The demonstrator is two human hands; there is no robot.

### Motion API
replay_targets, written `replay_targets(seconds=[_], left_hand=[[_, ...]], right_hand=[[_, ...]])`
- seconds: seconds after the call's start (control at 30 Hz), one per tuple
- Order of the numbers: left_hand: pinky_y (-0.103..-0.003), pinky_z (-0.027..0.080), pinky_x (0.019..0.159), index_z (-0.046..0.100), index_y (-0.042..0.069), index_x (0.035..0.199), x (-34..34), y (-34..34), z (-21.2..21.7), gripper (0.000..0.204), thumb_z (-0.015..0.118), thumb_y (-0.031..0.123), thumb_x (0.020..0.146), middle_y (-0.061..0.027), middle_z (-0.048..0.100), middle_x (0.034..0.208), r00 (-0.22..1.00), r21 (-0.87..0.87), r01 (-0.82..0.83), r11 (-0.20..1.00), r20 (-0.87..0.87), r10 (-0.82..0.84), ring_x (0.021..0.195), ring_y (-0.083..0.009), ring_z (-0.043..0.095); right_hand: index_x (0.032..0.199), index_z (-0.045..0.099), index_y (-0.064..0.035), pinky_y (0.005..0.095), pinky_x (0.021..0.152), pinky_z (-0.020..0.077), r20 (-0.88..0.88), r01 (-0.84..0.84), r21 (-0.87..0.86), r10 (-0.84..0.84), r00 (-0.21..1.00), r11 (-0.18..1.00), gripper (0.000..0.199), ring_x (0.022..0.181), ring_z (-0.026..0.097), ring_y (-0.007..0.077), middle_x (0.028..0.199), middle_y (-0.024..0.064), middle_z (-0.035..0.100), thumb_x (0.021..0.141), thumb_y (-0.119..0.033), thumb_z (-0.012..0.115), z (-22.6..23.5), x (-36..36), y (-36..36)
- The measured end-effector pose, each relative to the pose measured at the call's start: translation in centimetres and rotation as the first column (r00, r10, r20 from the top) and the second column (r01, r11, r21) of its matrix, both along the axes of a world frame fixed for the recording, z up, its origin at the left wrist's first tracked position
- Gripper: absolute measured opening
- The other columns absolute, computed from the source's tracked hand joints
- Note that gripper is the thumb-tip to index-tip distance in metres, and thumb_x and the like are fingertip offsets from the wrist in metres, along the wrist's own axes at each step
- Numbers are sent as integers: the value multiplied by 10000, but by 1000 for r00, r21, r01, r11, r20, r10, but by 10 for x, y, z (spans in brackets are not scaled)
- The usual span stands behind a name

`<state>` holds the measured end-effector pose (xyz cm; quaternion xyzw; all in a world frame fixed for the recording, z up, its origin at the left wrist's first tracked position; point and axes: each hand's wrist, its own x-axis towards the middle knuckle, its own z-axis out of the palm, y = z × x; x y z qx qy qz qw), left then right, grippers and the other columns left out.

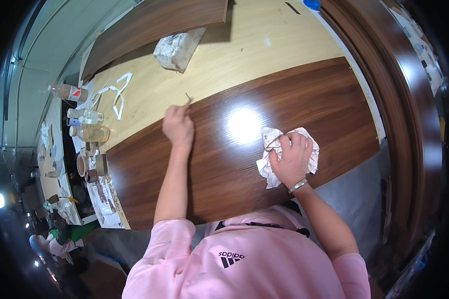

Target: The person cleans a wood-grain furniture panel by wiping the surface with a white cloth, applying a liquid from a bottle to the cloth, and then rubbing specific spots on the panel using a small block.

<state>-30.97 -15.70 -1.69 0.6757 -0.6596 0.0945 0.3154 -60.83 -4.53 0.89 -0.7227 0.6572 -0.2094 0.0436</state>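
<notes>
A dark brown wood-grain panel point(219, 174) lies flat before me, with a bright light reflected in its surface. My right hand point(293, 159) presses a crumpled white cloth point(270, 172) onto the panel's right part, fingers curled over it. Above the panel's far left edge is my left hand point(178, 127), closed around a small thin stick-like piece point(188, 98). Its tip juts out past the fingers; the rest is hidden, and I cannot tell exactly what it is.
Beyond the panel, the pale tabletop point(264, 35) bears a wrapped white block point(178, 50) beneath another brown board point(154, 25). White strips point(118, 94) lie near several bottles point(91, 133) at left. Long brown boards point(384, 89) stand along the right side. Another person point(60, 241) is at far lower left.
</notes>
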Motion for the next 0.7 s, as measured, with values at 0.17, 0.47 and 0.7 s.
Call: replay_targets(seconds=[0.17, 0.47, 0.7], left_hand=[[-376, 491, 685, 730, 89, 886, 4, 34, 12, 142, 696, -10, 789, -53, 616, 799, 979, 26, 201, 979, 5, -201, 767, -256, 595], [-391, 497, 713, 687, 109, 989, 31, 24, 11, 290, 623, -70, 771, -66, 583, 854, 956, 54, 291, 955, 6, -292, 821, -271, 573], [-403, 489, 747, 689, 74, 974, 29, 10, 2, 210, 644, -45, 808, -85, 585, 866, 970, 22, 214, 977, -125, -210, 855, -291, 581]], right_hand=[[968, 587, -71, 519, 998, 322, -17, 4, -31, -5, 1000, 1000, 313, 1035, 502, 305, 1022, 120, 533, 728, -251, 675, -2, 2, -1], [979, 579, -76, 508, 986, 324, -57, -1, -47, -2, 998, 999, 315, 1023, 496, 301, 1023, 113, 526, 724, -234, 676, -3, 4, 0], [975, 566, -80, 499, 974, 329, -76, -1, -59, -3, 997, 998, 314, 1020, 496, 306, 1019, 117, 523, 721, -228, 677, -3, 5, 0]])
